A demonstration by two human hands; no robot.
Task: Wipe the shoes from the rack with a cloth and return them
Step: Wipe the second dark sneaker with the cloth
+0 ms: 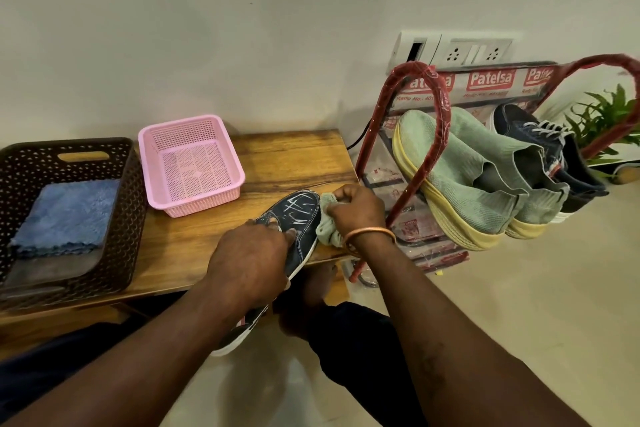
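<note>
My left hand gripping the middle of the dark blue shoe, shoe on the bench's near edge, long axis 7 to 1 o'clock, toe at 1, heel overhanging, my right hand clutching the green cloth against the toe's 3 o'clock side, rack at 3 o'clock.

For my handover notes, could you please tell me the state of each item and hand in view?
dark shoe, toe on the table, gripped.
green cloth, bunched against the shoe's side.
left hand, grips the dark shoe.
right hand, grips the green cloth.
blue cloth, folded in the brown basket.
green shoes, on the rack.
laced dark shoe, on the rack.
</note>
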